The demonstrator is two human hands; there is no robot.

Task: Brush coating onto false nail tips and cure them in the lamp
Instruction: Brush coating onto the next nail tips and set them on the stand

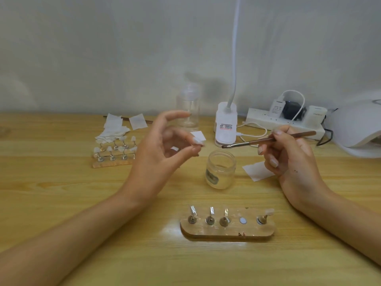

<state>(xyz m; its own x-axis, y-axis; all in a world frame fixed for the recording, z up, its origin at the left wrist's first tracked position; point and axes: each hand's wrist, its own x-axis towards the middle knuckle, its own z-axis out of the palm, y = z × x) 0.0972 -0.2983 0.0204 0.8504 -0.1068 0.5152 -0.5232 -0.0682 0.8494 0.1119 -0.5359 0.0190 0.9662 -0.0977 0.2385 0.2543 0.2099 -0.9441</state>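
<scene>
Far-left rear of table: pale grained wooden tabletop [61,182]; on it a low wooden strip [112,163] with two rows of small metal stands topped by milky false nail tips [109,149]; rightmost stands hidden behind the wrist.
Pads: loose heap of white square pads [112,131] just behind the strip, a thin brown stick partly buried under them.
Left hand [156,153]: raised over the table, thumb and middle finger pinching a small pale piece [199,143]; index finger lifted, gently curved; piece too blurred to name.
Bottle: tall clear plastic bottle [188,112], upright, lower part masked by the fingers.
Jar: short round glass jar [220,172], lidless, side label unreadable.
Desk light: white clip base [225,124], gooseneck running out of the top of view.
Front holder: flat wooden bar [226,233] with rounded ends, nearest the viewer; four conical metal stands with glossy tips, one bare pale disc [243,220] fourth from the left.
Brush: slim brown-handled flat brush [268,139], bristles just above the jar's mouth in this view, apart from the pinched piece.
Paper: white square sheet [257,171], right corner hidden by fingers.
Right hand [292,162]: gripping the brush handle pen-fashion, other fingers curled.
Power strip: white block [284,122] with plugs and looping cable, by the wall.
Curing lamp: smooth white domed shell [356,131], cut off by the right edge, well apart from both holders.
</scene>
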